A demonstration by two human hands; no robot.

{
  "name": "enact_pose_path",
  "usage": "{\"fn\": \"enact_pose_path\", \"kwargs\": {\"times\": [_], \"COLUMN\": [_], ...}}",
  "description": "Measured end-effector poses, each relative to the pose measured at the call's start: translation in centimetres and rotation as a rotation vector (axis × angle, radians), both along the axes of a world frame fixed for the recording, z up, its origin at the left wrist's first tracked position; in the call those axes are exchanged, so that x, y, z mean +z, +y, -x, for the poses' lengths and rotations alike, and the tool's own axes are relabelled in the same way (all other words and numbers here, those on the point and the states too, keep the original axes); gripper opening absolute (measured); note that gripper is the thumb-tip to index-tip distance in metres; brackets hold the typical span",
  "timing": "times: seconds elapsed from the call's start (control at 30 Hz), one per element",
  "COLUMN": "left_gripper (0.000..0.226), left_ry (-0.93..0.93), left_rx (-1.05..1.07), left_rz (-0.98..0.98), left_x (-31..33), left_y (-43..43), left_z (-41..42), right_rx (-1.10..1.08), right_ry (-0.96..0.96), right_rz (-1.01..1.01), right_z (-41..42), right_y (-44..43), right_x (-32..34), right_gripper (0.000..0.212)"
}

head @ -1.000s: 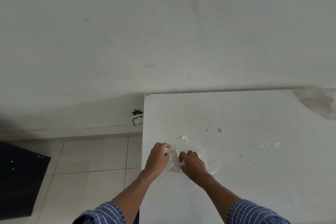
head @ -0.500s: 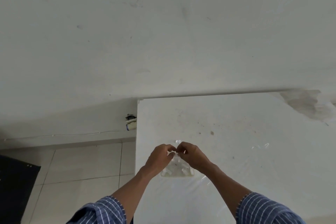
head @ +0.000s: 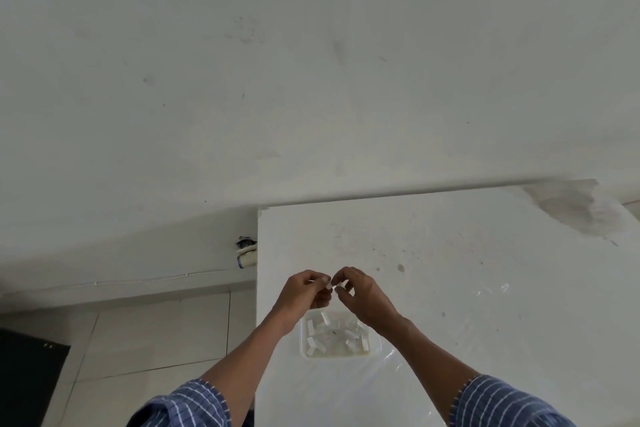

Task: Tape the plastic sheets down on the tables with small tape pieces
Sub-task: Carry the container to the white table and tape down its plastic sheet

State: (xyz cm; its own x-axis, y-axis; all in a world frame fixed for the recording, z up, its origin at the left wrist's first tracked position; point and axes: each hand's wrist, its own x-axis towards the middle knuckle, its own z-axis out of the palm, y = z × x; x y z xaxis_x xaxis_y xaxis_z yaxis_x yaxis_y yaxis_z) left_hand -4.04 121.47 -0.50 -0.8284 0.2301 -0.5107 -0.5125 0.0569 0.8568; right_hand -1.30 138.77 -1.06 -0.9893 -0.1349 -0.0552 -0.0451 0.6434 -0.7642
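A small white tape piece [head: 335, 286] is held in the air between my two hands. My left hand [head: 304, 293] pinches its left end and my right hand [head: 363, 295] pinches its right end. Both hands hover above a shallow white tray [head: 375, 347] that holds several small tape pieces [head: 317, 328]. The tray stands on a white table [head: 450, 253] near its left edge. A clear plastic sheet [head: 485, 322] lies over the table, showing as shiny creases at the right.
The table's left edge drops to a tiled floor [head: 138, 340]. A white wall [head: 311, 62] runs behind the table. A cable fitting [head: 246, 253] sticks out at the wall's base. A dark object [head: 27, 374] sits at the lower left. A stain [head: 575, 204] marks the far right corner.
Both hands have lifted out of the tray and come together above it, pinching a tape piece between them. The tray now shows below the hands.
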Motion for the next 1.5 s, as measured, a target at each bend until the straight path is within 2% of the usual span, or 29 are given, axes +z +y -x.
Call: {"fn": "enact_pose_path", "kwargs": {"times": [0.13, 0.3, 0.43, 0.63, 0.83, 1.1, 1.3, 1.5], "left_gripper": [0.020, 0.015, 0.015, 0.021, 0.020, 0.019, 0.016, 0.029], "left_ry": [-0.089, -0.142, -0.157, -0.211, -0.178, -0.114, -0.106, -0.139], "left_rx": [0.021, 0.049, 0.068, 0.049, -0.004, 0.046, 0.042, 0.027], "left_rz": [-0.069, -0.139, -0.145, -0.197, -0.166, -0.145, -0.144, -0.150], "left_x": [0.1, 0.7, 0.6, 1.0, 1.2, 0.8, 0.9, 0.5], "left_y": [-0.7, -0.9, -1.2, -1.1, -0.6, -0.4, -0.5, -0.5], "left_z": [0.6, 1.1, 1.3, 1.2, 0.9, 0.7, 1.0, 0.9], "right_rx": [0.023, 0.054, 0.039, -0.033, -0.085, -0.045, -0.206, -0.316], "right_ry": [-0.012, -0.015, 0.004, -0.006, -0.017, 0.055, -0.010, -0.086], "right_rz": [0.054, 0.049, 0.068, 0.114, 0.125, -0.020, 0.184, 0.334], "right_z": [0.4, 0.8, 1.1, 0.9, 0.5, 0.6, 0.8, 1.4], "right_y": [-0.5, -1.1, -1.3, -1.4, -1.2, -1.0, -1.1, -1.0], "right_x": [0.2, 0.5, 0.5, 0.7, 0.3, 0.1, 1.0, 1.9], "right_gripper": [0.006, 0.014, 0.000, 0.006, 0.008, 0.006, 0.013, 0.013]}}
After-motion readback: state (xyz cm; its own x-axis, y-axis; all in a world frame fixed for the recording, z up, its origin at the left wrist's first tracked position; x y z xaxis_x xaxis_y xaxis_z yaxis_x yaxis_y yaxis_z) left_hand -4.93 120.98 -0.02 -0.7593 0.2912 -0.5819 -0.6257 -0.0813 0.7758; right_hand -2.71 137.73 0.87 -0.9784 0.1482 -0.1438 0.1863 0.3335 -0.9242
